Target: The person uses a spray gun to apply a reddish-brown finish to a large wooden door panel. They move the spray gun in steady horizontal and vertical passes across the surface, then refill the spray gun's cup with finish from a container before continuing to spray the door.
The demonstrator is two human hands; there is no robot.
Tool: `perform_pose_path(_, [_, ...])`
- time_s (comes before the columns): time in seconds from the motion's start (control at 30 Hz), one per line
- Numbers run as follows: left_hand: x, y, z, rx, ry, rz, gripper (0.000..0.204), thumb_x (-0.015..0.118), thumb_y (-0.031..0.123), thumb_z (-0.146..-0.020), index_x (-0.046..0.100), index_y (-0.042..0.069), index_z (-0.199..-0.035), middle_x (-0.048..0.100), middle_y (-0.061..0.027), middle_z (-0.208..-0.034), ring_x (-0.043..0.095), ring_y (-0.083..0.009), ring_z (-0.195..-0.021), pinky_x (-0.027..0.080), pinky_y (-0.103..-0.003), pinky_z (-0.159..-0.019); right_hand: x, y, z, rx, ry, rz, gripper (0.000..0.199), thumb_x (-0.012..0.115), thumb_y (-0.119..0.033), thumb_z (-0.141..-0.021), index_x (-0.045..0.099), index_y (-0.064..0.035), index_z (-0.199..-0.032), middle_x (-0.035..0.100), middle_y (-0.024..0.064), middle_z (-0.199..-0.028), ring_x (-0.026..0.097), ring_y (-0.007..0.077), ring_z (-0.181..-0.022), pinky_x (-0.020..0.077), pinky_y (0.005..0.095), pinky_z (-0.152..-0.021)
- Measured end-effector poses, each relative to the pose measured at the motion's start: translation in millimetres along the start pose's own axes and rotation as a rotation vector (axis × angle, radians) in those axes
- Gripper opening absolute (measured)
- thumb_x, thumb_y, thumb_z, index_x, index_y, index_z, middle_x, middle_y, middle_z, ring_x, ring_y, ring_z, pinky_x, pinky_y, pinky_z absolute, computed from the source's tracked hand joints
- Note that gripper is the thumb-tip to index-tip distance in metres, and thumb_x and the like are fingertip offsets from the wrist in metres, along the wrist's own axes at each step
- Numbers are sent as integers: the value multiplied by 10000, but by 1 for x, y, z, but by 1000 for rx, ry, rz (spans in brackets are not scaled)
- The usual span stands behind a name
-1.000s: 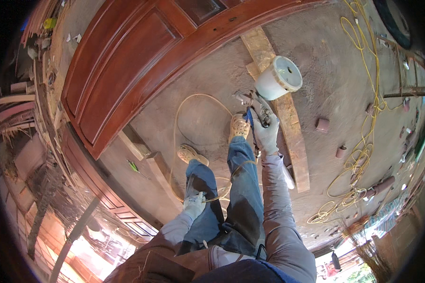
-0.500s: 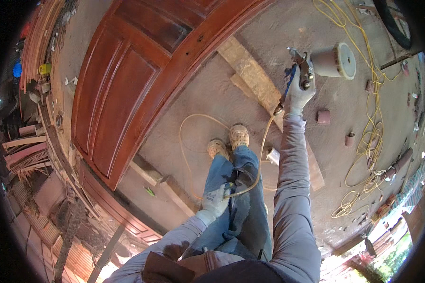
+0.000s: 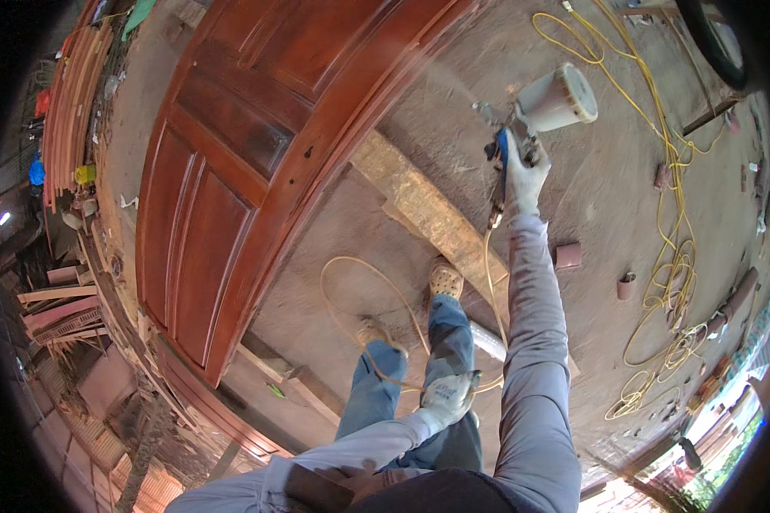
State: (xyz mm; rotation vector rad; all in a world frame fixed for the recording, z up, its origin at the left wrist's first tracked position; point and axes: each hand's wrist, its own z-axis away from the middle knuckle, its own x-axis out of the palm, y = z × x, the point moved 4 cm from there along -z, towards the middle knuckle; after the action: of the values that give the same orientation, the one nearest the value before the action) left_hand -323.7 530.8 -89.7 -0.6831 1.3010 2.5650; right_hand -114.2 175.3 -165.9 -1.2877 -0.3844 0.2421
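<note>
Gloved right hand (image 3: 522, 175) is clamped around the blue-handled spray gun with its white cup (image 3: 535, 115), out past the reddish panelled wooden door (image 3: 231, 171). Gloved left hand (image 3: 445, 395) loosely holds the pale yellow hose (image 3: 376, 291), which loops by the feet, so it looks like a trip or snag risk.

- Spray gun (image 3: 512, 145): metal body, blue handle, white cup tilted on top; held aloft near the door's edge.
- Hose (image 3: 376, 308): pale yellow, looped across the floor.
</note>
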Motion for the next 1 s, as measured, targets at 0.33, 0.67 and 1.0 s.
perform_pose_path(0.33, [-2, -2, -20, -29, -58, -87, 408, 642, 228, -837, 574, 22, -1183, 662, -132, -867, 647, -320, -792, 492, -486, -690, -14, -48, -181, -307, 340, 168, 269, 699, -87, -880, 694, -6, -1136, 706, 11, -883, 640, 94, -712, 530, 273, -622])
perform_pose_path(0.67, [9, -1, 12, -110, 64, 22, 385, 603, 237, -863, 572, 26, -1184, 631, -157, -817, 632, -350, -738, 481, -499, -647, 22, -3, -17, -101, 42, 73, 323, 675, -40, -904, 637, 18, -1219, 692, 36, -948, 633, 90, -706, 530, 254, -646])
perform_pose_path(1.0, [76, -79, 201, -384, 171, 212, 317, 547, 336, -925, 609, 67, -1081, 689, -147, -804, 679, -333, -692, 511, -498, -590, 124, 70, 308, 183, -314, 164, 328, 630, -10, -928, 601, 37, -1252, 685, 40, -1010, 611, 84, -729, 490, 234, -641])
